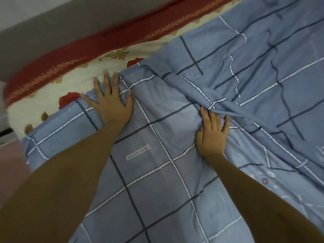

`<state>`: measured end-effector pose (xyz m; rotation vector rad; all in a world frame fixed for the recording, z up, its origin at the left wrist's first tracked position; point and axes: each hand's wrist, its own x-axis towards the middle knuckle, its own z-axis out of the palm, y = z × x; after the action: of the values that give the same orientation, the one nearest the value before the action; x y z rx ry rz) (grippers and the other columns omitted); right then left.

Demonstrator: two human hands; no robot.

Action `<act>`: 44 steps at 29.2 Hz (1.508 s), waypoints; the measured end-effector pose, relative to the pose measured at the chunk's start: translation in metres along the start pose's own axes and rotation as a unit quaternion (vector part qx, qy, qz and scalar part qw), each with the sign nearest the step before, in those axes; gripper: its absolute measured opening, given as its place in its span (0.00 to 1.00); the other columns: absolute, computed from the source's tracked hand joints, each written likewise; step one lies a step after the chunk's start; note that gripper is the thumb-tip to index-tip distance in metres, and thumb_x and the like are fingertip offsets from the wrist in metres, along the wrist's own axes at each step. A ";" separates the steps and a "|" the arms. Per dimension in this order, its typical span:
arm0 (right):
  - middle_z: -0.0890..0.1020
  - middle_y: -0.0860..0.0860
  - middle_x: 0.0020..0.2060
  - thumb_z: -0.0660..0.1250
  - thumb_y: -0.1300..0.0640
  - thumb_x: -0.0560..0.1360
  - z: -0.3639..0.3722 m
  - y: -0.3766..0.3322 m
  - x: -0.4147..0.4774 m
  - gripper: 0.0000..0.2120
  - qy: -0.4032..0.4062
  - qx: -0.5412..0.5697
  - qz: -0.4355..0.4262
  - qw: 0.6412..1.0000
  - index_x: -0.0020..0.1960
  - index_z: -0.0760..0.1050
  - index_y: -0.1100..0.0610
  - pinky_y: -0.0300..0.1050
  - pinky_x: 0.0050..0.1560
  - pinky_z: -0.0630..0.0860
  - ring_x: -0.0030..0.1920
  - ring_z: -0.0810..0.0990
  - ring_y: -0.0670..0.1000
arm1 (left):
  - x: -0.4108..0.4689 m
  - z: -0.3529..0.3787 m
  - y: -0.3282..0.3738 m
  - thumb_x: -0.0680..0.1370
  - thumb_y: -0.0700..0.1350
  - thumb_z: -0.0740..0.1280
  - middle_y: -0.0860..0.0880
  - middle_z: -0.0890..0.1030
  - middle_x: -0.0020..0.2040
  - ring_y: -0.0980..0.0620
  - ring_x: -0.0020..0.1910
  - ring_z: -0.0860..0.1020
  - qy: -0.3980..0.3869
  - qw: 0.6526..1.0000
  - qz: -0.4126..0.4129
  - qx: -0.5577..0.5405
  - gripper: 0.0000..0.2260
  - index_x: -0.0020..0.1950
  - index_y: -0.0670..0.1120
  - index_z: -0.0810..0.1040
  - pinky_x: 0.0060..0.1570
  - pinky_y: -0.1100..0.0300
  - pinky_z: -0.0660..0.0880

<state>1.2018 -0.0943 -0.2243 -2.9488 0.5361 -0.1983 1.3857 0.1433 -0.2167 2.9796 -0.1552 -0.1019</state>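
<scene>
**Flattening the ridge in the blue cover**

From where I stand, the blue checked cover point(157, 181) lies spread over the bed point(16, 109), on top of a cream floral sheet point(52, 88) that shows along the far edge. Both hands are on the cover, and neither one grips it.

The left hand point(112, 104) lies flat with its 5 fingers spread wide, pressing down just inside the cover's far edge. The right hand point(212, 132) is also flat. Its fingers are straight and close together, and their tips push into the foot of a raised ridge of cloth point(226, 104) that runs slantwise toward the right. I cannot tell whether the tips go under the fold.

The step in hand looks like smoothing that ridge away. To do it well, I would use the left hand as the anchor, weighted and unmoving, so the edge does not creep back over the floral sheet. The right hand should sweep away from the anchor, across the ridge rather than along it. A low palm and light pressure will make the slack travel outward instead of bunching into a new crease.

The checks are a useful guide, since the lines run straight near the white label point(138, 152) and kink at the fold. More wrinkles wait beyond the ridge on the right, so 1 pass will probably not be enough.
</scene>
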 end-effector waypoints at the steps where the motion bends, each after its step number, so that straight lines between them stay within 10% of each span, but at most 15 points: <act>1: 0.74 0.58 0.63 0.53 0.54 0.73 0.000 0.000 0.000 0.28 0.000 -0.003 -0.006 1.000 0.73 0.61 0.55 0.61 0.73 0.48 0.66 0.67 0.56 | 0.001 0.002 -0.001 0.78 0.61 0.47 0.52 0.49 0.78 0.44 0.77 0.47 0.000 1.000 -0.002 0.002 0.28 0.77 0.56 0.48 0.66 0.28 0.41; 17: 0.72 0.60 0.63 0.64 0.53 0.74 -0.018 0.003 0.119 0.30 0.066 -0.065 0.066 0.994 0.74 0.62 0.52 0.56 0.67 0.57 0.65 0.68 0.61 | 0.003 0.002 -0.001 0.78 0.57 0.50 0.49 0.51 0.78 0.43 0.76 0.49 -0.003 1.000 0.004 -0.024 0.29 0.78 0.52 0.51 0.69 0.32 0.41; 24: 0.77 0.59 0.50 0.61 0.58 0.76 -0.038 0.013 0.174 0.10 0.081 -0.003 0.055 0.995 0.54 0.75 0.61 0.50 0.59 0.65 0.52 0.75 0.61 | 0.005 0.000 0.001 0.77 0.58 0.50 0.48 0.52 0.78 0.43 0.76 0.50 -0.010 0.999 0.007 -0.031 0.29 0.78 0.51 0.52 0.70 0.34 0.40; 29: 0.76 0.64 0.50 0.55 0.57 0.75 -0.044 -0.026 0.248 0.13 0.144 0.025 0.032 0.989 0.49 0.74 0.64 0.47 0.47 0.63 0.50 0.75 0.61 | 0.007 0.001 0.000 0.76 0.59 0.49 0.48 0.52 0.78 0.43 0.76 0.50 -0.014 1.000 0.002 -0.025 0.30 0.78 0.51 0.53 0.70 0.35 0.39; 35: 0.70 0.61 0.64 0.50 0.53 0.82 -0.024 -0.034 0.293 0.16 -0.180 -0.082 0.103 0.975 0.64 0.71 0.58 0.60 0.70 0.54 0.67 0.64 0.62 | 0.007 0.003 0.000 0.75 0.60 0.49 0.48 0.53 0.78 0.43 0.76 0.50 -0.008 1.000 0.003 -0.021 0.32 0.77 0.50 0.53 0.70 0.35 0.40; 44: 0.78 0.56 0.48 0.49 0.49 0.79 0.016 -0.031 0.257 0.18 0.055 -0.036 0.039 0.997 0.51 0.74 0.58 0.54 0.63 0.58 0.54 0.72 0.58 | 0.007 0.004 0.001 0.76 0.59 0.52 0.46 0.57 0.77 0.44 0.76 0.53 0.027 0.998 0.007 -0.053 0.30 0.75 0.46 0.59 0.71 0.37 0.40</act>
<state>1.4535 -0.1563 -0.2083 -2.9933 0.6850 -0.3406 1.3920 0.1411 -0.2208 2.8708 -0.1582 -0.0266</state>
